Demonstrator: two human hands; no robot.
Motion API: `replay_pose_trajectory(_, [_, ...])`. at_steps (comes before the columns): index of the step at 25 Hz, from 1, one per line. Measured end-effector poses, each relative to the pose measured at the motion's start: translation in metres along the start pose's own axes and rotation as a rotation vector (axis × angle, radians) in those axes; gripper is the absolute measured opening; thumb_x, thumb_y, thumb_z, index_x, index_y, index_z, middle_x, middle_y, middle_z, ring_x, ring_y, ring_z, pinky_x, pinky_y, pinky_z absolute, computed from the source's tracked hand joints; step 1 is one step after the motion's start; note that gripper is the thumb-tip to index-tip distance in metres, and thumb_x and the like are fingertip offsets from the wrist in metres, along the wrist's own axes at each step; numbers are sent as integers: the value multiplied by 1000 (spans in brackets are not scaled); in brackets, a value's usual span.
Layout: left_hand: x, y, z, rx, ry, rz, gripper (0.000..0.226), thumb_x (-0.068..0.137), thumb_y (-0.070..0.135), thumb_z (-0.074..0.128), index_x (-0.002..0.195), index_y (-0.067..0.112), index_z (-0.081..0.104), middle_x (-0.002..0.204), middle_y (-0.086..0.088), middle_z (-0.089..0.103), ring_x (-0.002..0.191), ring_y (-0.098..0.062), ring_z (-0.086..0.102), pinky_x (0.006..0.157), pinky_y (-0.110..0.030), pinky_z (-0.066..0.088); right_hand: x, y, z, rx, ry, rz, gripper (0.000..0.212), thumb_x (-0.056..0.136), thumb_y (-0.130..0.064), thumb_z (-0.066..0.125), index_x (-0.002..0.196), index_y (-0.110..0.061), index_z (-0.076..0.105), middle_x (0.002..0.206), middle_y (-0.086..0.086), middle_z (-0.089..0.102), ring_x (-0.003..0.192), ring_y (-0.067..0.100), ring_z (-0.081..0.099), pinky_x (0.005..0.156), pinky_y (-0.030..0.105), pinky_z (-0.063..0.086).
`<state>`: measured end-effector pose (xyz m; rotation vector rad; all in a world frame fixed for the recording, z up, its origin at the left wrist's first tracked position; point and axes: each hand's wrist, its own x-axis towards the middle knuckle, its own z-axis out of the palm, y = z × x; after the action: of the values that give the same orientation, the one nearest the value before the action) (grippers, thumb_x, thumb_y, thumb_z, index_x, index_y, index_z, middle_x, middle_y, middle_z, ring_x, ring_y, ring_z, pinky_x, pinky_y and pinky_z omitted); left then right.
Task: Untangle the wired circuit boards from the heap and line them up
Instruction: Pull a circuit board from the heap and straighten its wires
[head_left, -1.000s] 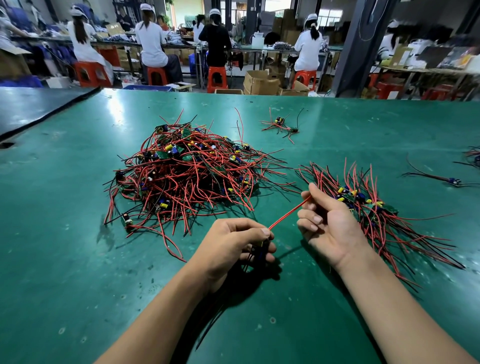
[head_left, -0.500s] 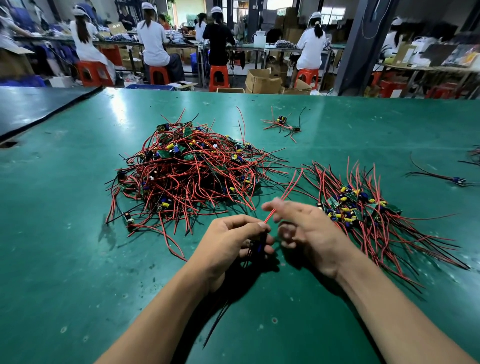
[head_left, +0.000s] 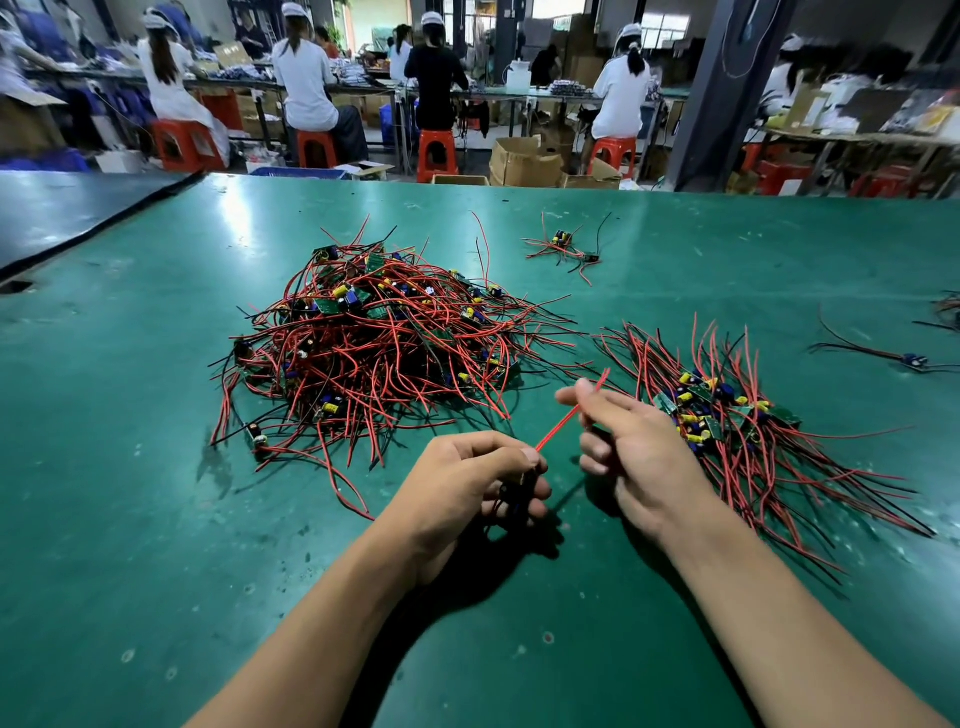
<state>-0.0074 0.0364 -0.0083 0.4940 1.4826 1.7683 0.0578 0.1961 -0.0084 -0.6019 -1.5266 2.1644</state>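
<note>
Both forearms bare, entering from the bottom edge and converging toward centre.

The left hand (head_left: 467, 483) is back up with the wrist slightly bent. Its fingers are curled inward, thumb tip against the index finger, and it grips a small dark wired board (head_left: 521, 493) (mostly hidden under the fingers).

The right hand (head_left: 641, 457) is back toward the camera, one finger stretched forward and left. It pinches the red wire (head_left: 563, 421), which runs straight up from the left thumb. The other right fingers are loosely curled.

The hands are near each other, not touching.

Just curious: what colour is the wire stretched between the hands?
The wire is red; head view.
</note>
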Motion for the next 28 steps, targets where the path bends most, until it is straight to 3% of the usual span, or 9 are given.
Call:
replay_pose_trajectory(10, [-2, -2, 0, 97, -56, 19, 18, 88, 7, 64, 73, 13, 72, 74, -15, 70, 58, -22, 66, 56, -23, 47, 6, -15, -12, 513, 51, 170, 43, 99, -28, 56, 65, -7, 71, 63, -2, 42, 35, 3, 31, 32, 15, 26])
replay_pose_trajectory(13, [-1, -2, 1, 28, 5, 31, 16, 88, 23, 67, 80, 10, 71, 78, -16, 71, 62, -23, 67, 61, -29, 52, 4, -13, -10, 347, 50, 121, 36, 93, -43, 61, 88, -10, 74, 64, -5, 44, 39, 3, 29, 34, 15, 24])
replay_pose_trajectory(15, [1, 0, 2, -67, 42, 29, 44, 81, 46, 63, 97, 6, 69, 87, -18, 73, 69, -25, 70, 67, -32, 59, 5, -10, -11, 201, 76, 103, 54, 81, -58, 65, 106, -11, 73, 66, -7, 47, 42, 4, 30, 36, 16, 25])
replay_pose_trajectory(18, [3, 3, 1, -183, 40, -34, 79, 73, 67, 50, 120, 5, 60, 107, -19, 72, 85, -29, 73, 80, -39, 58, 4, -4, -10, 108, 71, 80, 69, 72, -66, 68, 113, -11, 72, 69, -8, 50, 45, 5, 33, 39, 18, 27])
replay_pose_trajectory(25, [5, 5, 1, -262, -10, -64, 90, 78, 76, 33, 131, 7, 55, 119, -16, 69, 110, -36, 65, 87, -41, 55, -7, 4, 0, -150, -103, -56, 46, 67, -58, 81, 97, -24, 71, 65, -10, 56, 46, 7, 45, 40, 18, 35])
replay_pose_trajectory(28, [5, 4, 1, -323, -77, -59, 87, 83, 75, 30, 137, 9, 48, 125, -13, 67, 117, -29, 63, 101, -41, 49, -13, 10, 7, -440, -136, -219, 56, 71, -32, 88, 121, -31, 63, 82, -9, 57, 61, 7, 54, 54, 19, 47])
